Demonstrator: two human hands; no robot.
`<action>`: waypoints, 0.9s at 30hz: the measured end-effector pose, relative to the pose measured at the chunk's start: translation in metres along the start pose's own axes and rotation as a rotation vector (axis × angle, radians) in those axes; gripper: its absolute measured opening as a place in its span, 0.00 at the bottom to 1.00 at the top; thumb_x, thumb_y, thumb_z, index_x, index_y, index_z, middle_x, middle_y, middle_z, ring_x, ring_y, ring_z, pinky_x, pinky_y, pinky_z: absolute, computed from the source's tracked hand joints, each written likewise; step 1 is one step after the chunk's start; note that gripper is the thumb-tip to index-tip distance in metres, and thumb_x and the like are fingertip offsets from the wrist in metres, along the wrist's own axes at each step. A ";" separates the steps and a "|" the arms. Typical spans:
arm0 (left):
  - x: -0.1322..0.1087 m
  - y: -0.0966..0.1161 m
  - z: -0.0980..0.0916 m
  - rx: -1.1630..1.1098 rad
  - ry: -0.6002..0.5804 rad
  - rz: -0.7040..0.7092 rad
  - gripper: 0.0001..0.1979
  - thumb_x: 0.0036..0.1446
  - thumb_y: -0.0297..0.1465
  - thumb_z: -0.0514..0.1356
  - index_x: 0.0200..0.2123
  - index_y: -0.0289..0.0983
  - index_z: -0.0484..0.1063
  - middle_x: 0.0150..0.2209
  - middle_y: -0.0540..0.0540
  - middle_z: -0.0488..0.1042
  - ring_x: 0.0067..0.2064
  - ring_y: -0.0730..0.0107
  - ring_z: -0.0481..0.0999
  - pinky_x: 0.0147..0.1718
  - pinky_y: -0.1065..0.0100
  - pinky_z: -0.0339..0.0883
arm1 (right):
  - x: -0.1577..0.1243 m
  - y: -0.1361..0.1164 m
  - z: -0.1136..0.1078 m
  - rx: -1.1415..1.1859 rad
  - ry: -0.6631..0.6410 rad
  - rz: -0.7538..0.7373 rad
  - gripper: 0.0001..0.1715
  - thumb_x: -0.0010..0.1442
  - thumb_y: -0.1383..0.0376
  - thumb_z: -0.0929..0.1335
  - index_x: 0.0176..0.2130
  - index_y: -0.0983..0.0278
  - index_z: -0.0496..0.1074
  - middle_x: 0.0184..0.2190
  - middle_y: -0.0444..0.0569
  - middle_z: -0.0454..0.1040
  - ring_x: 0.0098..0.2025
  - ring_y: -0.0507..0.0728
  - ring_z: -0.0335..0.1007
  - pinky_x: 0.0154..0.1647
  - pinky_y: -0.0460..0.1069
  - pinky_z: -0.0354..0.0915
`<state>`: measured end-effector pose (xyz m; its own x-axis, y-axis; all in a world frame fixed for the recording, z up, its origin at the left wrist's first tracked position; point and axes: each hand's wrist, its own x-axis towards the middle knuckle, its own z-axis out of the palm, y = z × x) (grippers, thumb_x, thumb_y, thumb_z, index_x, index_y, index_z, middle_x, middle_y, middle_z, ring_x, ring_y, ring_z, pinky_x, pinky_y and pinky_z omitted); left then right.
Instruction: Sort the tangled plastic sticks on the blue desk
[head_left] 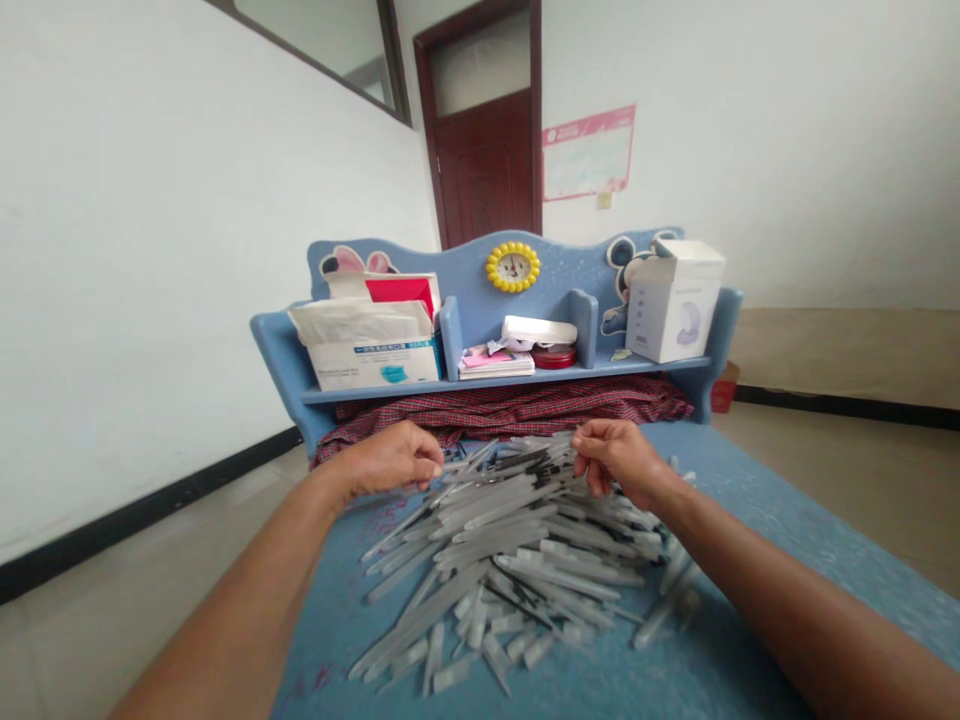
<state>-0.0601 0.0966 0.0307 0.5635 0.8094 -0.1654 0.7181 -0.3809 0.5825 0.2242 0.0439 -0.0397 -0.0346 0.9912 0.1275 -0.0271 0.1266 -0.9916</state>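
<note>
Head view: tubes [510, 540] are lying heaped on the desk [750, 600]. The person's right hand [619, 460] is pinching a few at the far edge; left hand [390, 460] is curling there, grip unclear. They are looking light, stiff, slick; gripping mid-length seems safest

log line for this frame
left hand: curled on pile of clear tubes, far edge | right hand: touching same pile | grip: unclear | surface: blue desk | behind: plaid cloth

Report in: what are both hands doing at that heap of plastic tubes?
Left hand curled at far left edge of heap of clear plastic tubes. Right hand, fingers bent, touching far right edge. Grips unclear. Red checked cloth just behind.
</note>
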 end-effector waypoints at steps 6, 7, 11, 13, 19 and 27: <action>0.006 0.001 0.006 0.066 0.086 0.013 0.08 0.44 0.33 0.54 0.22 0.36 0.71 0.20 0.52 0.70 0.22 0.74 0.66 0.21 0.75 0.56 | 0.000 0.003 0.004 -0.148 0.053 -0.001 0.10 0.50 0.60 0.66 0.25 0.66 0.65 0.12 0.39 0.67 0.06 0.45 0.53 0.05 0.40 0.43; 0.006 0.006 0.008 0.069 0.105 0.036 0.09 0.45 0.33 0.54 0.24 0.36 0.72 0.21 0.52 0.71 0.22 0.74 0.66 0.21 0.75 0.56 | 0.001 0.002 0.003 -0.161 0.068 -0.009 0.11 0.50 0.60 0.66 0.26 0.66 0.66 0.12 0.39 0.67 0.06 0.45 0.52 0.05 0.40 0.43; 0.005 0.023 0.018 0.046 0.118 0.092 0.11 0.47 0.34 0.54 0.26 0.34 0.73 0.22 0.51 0.71 0.24 0.74 0.68 0.23 0.75 0.57 | 0.005 0.001 -0.006 -0.239 0.157 -0.023 0.12 0.52 0.59 0.64 0.24 0.65 0.64 0.12 0.39 0.66 0.06 0.45 0.50 0.05 0.41 0.43; 0.005 0.029 0.024 -0.022 0.126 0.087 0.11 0.46 0.35 0.55 0.26 0.34 0.73 0.21 0.51 0.70 0.24 0.74 0.67 0.22 0.75 0.57 | 0.007 0.001 -0.012 -0.262 0.185 -0.011 0.13 0.52 0.60 0.64 0.22 0.65 0.62 0.10 0.39 0.65 0.06 0.44 0.49 0.06 0.41 0.42; 0.009 0.037 0.040 -0.306 0.195 0.071 0.13 0.45 0.36 0.58 0.31 0.32 0.72 0.21 0.50 0.71 0.21 0.75 0.65 0.16 0.75 0.55 | 0.014 0.007 -0.027 -0.348 0.208 0.044 0.12 0.52 0.64 0.64 0.20 0.65 0.62 0.07 0.38 0.62 0.05 0.45 0.49 0.06 0.41 0.40; 0.010 0.048 0.055 -0.751 0.249 0.114 0.06 0.48 0.29 0.60 0.29 0.32 0.69 0.24 0.47 0.72 0.23 0.76 0.69 0.17 0.76 0.60 | 0.018 0.018 -0.032 -0.465 0.188 0.085 0.16 0.53 0.63 0.64 0.18 0.64 0.61 0.06 0.39 0.61 0.06 0.46 0.48 0.07 0.42 0.42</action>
<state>0.0020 0.0618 0.0132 0.4458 0.8932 0.0584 0.1442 -0.1360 0.9802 0.2549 0.0649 -0.0558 0.1639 0.9831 0.0819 0.4168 0.0062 -0.9090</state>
